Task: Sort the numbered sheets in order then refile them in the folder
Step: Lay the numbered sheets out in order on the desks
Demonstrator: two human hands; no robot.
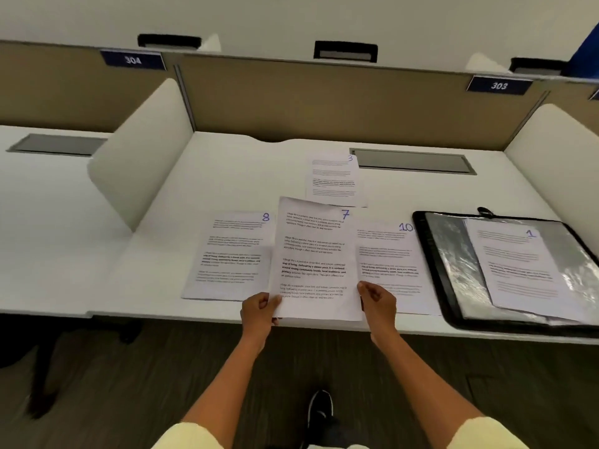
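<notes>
A white study carrel desk [246, 170] in a row of numbered booths, with tan partitions behind and a grey cable hatch [413, 161] set into the top, serves as the sorting surface. A person in pale yellow sleeves stands at its front edge and holds sheet 7 [316, 254] lifted above the desk. The left hand [259, 307] pinches its lower left corner between thumb and curled fingers; the right hand [377, 298] grips its lower right edge the same way.

Three other pages lie flat on the desk: sheet 8 [230, 251] to the left, partly under the raised page, sheet 10 [389, 260] to the right, and sheet 3 [334, 179] further back, near the hatch.

The step in hand appears to be the sorting itself, with pages spread out by number and sheet 7 awaiting a place. The next move likely calls for setting it down ahead of sheet 8, keeping the handwritten numbers visible.

The black folder [431, 264] lies open at the right end of the desk, near sheet 10. Its clear plastic sleeves [453, 254] face up, and sheet 1 [518, 267] rests on top of them at a slight tilt; whether it is slid inside a sleeve or merely laid on it cannot be told. Other numbered pages are not in view.
</notes>
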